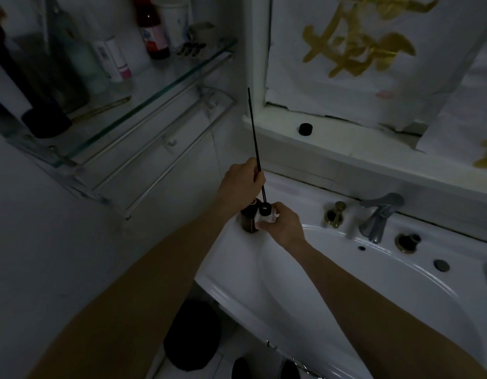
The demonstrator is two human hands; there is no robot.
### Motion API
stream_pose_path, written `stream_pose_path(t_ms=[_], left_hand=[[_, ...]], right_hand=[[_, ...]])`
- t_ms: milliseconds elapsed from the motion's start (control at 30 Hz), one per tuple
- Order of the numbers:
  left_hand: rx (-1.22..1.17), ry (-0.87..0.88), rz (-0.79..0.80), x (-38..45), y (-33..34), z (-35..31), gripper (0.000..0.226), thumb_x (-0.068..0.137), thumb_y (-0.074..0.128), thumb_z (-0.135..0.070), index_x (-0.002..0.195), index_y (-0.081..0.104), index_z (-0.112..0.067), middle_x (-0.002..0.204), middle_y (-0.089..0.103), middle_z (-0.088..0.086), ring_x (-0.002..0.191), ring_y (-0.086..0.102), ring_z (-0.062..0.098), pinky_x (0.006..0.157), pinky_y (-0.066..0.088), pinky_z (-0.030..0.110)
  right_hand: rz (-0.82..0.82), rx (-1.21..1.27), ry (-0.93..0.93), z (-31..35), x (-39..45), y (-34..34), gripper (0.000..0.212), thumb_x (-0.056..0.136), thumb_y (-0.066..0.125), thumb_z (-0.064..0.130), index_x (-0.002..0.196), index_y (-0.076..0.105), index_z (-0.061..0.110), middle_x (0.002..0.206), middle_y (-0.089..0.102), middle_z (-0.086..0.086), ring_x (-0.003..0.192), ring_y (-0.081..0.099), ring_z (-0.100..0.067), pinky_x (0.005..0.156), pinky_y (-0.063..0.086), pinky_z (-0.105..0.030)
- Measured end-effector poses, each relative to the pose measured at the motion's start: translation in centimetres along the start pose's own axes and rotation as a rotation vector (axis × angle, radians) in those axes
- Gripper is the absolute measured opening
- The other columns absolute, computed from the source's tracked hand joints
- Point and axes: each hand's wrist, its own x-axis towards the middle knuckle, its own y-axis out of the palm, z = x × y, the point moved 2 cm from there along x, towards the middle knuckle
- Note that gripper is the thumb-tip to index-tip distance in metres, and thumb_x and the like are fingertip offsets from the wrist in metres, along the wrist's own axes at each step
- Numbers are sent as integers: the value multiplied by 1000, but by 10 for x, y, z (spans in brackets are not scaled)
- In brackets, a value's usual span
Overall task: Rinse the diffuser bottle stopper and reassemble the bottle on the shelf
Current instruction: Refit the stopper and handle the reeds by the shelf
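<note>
While left hand pinches reed, right hand grips stopper

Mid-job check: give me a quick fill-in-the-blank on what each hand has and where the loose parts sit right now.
1. The left hand pinches a thin black ____ that points up toward the glass shelf.
2. The right hand holds a white piece with a black ring beside the brown ____, which stands on the sink rim.
3. A small black cap sits alone on the white ____ behind the sink.
4. The faucet shows no running ____.

Missing words: reed; bottle; ledge; water
</note>
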Motion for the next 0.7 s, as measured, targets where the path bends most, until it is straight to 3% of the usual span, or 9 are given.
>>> stream_pose_path(t_ms=[333, 500, 700], left_hand=[[101, 54, 128, -2, 7, 6, 18, 94, 47, -30, 81, 44, -17, 81, 63, 11, 71, 62, 28, 63, 55, 42], [123, 94, 132, -2, 8, 2, 16, 90, 52, -28, 90, 59, -14, 88, 64, 3, 78, 61, 21, 68, 50, 35], [130, 141, 158, 4, 3, -1, 18, 90, 55, -28, 90, 61, -12, 93, 59, 3, 83, 59, 20, 73, 49, 35]], right_hand=[[-19, 9, -13, 11, 2, -4, 39, 70, 82, 18, 102, 62, 7, 100, 65, -6, 84, 56, -15, 65, 39, -21], [-28, 1, -16, 17, 3, -8, 39, 70, 82, 19, 102, 62, 8, 102, 67, -8, 86, 59, -18, 71, 41, -25], [-28, -31, -47, 31, 6, -14, 38, 73, 80, 21, 103, 62, 8, 100, 64, -5, 86, 57, -16, 66, 39, -21]])
